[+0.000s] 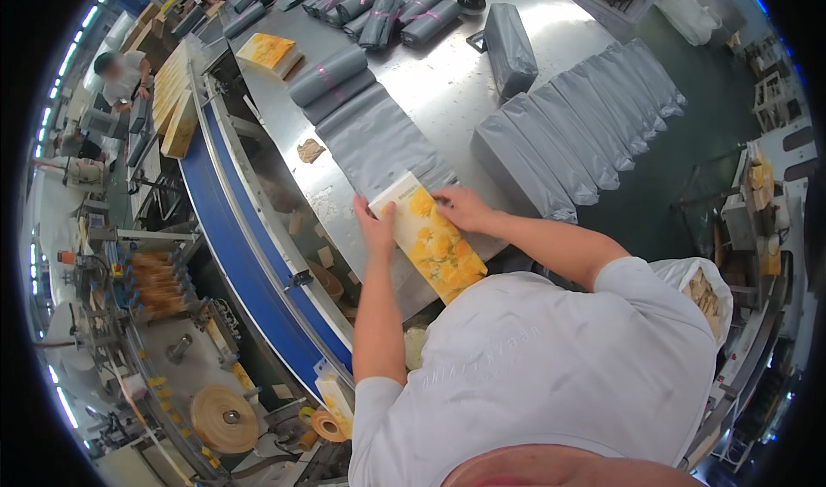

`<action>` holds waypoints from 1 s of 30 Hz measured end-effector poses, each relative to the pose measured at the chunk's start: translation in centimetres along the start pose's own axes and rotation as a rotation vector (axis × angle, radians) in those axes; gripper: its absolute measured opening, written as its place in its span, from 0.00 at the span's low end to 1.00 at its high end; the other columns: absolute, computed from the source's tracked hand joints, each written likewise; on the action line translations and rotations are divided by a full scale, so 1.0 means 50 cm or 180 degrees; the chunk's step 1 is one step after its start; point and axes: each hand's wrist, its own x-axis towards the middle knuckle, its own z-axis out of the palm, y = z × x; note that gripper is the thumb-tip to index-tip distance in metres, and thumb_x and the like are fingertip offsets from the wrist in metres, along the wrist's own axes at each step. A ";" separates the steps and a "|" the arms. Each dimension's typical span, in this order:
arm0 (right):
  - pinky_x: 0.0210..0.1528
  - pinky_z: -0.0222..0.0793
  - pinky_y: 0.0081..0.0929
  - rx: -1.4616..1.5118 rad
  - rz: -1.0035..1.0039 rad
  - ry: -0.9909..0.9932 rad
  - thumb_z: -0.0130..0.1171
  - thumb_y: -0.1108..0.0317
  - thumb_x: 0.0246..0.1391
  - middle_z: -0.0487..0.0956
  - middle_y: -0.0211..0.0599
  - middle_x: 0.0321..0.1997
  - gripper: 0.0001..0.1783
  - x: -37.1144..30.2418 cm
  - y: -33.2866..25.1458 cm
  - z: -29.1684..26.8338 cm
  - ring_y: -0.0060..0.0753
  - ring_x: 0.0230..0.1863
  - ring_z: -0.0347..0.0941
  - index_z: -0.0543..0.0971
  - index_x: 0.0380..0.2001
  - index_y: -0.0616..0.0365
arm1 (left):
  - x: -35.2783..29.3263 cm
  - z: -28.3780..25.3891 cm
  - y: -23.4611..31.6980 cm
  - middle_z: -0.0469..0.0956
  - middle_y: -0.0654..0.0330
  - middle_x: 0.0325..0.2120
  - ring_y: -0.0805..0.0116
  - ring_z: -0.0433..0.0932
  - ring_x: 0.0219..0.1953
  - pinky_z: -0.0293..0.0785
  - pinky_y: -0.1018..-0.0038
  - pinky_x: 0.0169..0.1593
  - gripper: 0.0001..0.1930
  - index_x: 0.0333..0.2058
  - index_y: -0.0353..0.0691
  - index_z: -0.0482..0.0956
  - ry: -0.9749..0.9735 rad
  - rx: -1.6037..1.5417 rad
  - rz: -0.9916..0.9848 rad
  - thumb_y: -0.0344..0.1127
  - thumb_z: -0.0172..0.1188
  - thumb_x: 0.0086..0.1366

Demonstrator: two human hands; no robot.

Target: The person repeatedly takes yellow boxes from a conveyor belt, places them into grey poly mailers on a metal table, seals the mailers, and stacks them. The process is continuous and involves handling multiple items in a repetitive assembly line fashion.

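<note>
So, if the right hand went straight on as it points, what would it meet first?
The right hand would meet the yellow-flowered box; they appear to touch, though depth is unclear.

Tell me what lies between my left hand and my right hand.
The head view shows a flowered box there, its far end between the left hand and the right hand, both touching it.

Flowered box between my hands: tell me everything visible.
The long flowered box is whitish at its far end, with yellow blooms printed toward its near end; it looks smooth, like card or film. It slants over the metal table, far end leftward by the grey bags. Your left hand grips its left side; your right hand is at its right edge.
</note>
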 end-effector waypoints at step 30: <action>0.55 0.76 0.52 -0.1281 -0.0006 0.0755 0.56 0.61 0.63 0.85 0.55 0.46 0.17 0.088 0.033 -0.072 0.63 0.51 0.79 0.84 0.49 0.56 | -0.016 0.048 -0.031 0.78 0.35 0.57 0.36 0.77 0.59 0.73 0.51 0.61 0.24 0.52 0.27 0.76 0.0488 0.0479 0.0817 0.43 0.66 0.67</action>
